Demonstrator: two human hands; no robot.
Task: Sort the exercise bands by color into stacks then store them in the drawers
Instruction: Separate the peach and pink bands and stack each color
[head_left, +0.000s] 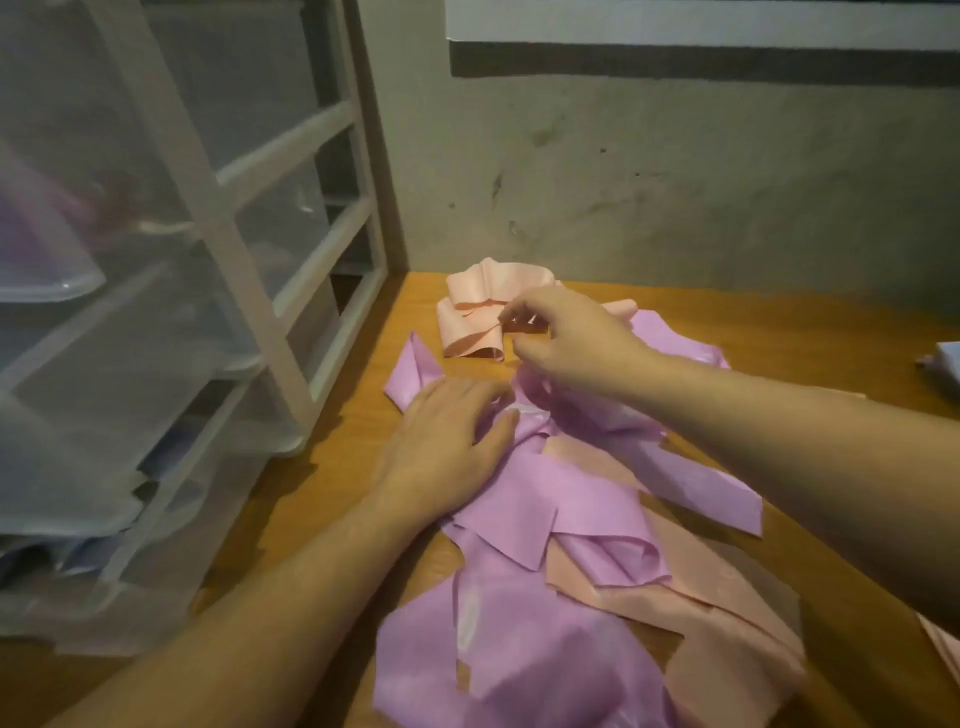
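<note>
The left hand (447, 436) is pressing flat on the purple bands (524, 499); the right hand (566, 332) is hovering with fingers curled beside the peach stack (478, 312) near the table's (332, 467) far left corner, whether pinching anything I cannot tell, drawers (156, 312) standing alongside.

We saw a wooden bench (810, 384) set against a stained grey wall (675, 182). A dark stripe (701, 62) ran across that wall below a white panel (701, 18). A pale, blurred object (946, 364) sat at the bench's right edge.
</note>
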